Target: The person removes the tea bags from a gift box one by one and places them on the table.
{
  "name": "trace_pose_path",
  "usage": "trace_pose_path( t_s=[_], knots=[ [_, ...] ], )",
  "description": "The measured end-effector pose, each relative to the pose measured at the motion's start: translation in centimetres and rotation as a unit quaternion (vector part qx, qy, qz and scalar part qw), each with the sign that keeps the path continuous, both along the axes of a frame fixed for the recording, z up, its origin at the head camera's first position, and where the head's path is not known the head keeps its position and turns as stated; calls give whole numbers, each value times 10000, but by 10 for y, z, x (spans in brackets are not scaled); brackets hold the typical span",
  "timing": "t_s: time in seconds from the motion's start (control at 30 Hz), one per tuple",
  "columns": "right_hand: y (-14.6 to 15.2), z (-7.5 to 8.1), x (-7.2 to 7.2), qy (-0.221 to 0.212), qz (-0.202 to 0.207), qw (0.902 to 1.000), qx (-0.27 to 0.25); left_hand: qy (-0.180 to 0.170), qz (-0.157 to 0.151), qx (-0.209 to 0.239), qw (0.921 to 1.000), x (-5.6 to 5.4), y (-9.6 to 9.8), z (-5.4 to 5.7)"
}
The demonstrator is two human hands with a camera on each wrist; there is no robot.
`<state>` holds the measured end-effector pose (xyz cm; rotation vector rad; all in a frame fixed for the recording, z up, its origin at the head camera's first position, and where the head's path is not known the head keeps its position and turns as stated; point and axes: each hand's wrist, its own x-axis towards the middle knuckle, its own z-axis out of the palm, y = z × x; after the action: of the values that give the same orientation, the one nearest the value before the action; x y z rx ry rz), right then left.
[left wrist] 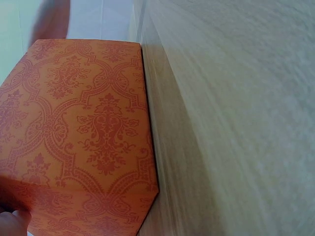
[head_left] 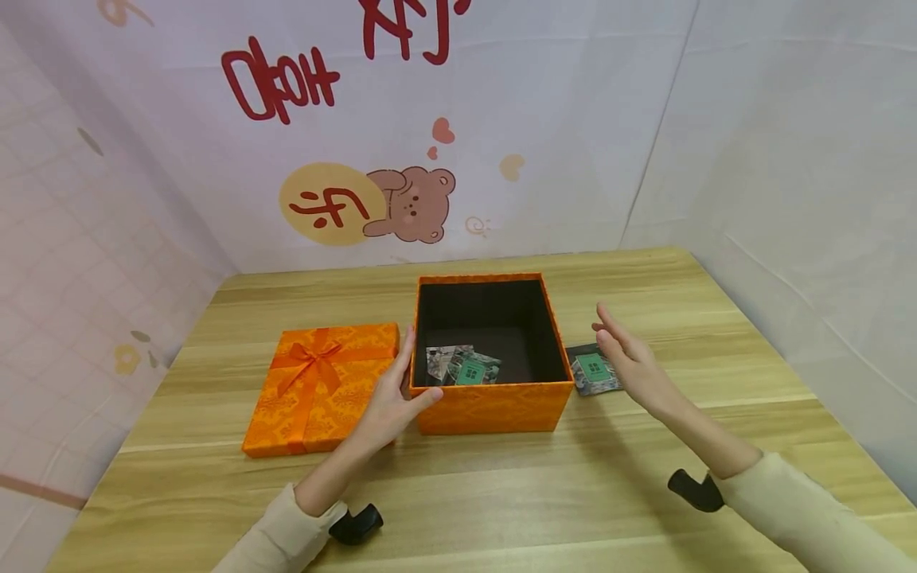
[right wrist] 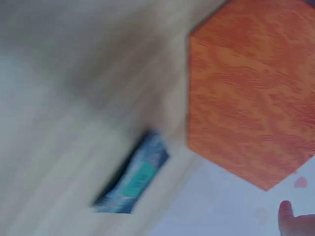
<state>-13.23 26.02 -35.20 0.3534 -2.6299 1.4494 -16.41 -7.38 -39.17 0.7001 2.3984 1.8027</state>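
An orange patterned box (head_left: 494, 410) with a black inside stands uncovered at mid-table. My left hand (head_left: 390, 406) holds its near left corner, thumb over the front rim and fingers along the left wall. In the left wrist view the patterned wall of the box (left wrist: 98, 118) fills the left half, with a fingertip at the lower left. Two small printed packets (head_left: 469, 370) lie overlapping inside the box. Right of the box, my right hand (head_left: 637, 366) is raised with its fingers extended and holds nothing. Below it a similar packet with a green label (head_left: 593, 368) lies on the table.
The orange lid (head_left: 322, 390) with a ribbon bow lies left of the box, partly behind my left hand. Pale printed cloth (head_left: 544, 103) hangs behind the wooden table (head_left: 501, 509) and along both sides. Black wrist devices (head_left: 354, 525) stick out at my cuffs.
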Motion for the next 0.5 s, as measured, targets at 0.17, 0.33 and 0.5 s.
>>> trace_pose_path(
  t_s=[0.17, 0.33, 0.5],
  knots=[
    [-14, 13, -10, 298, 119, 9995, -60, -13, 32, -25, 10000, 0, -1, -1],
    [-31, 21, -20, 127, 579, 9982, -49, 34, -6, 7, 10000, -1, -2, -2],
    [-48, 26, -30, -73, 984, 9950, 162, 49, -71, 96, 9999, -1, -1, -2]
  ],
)
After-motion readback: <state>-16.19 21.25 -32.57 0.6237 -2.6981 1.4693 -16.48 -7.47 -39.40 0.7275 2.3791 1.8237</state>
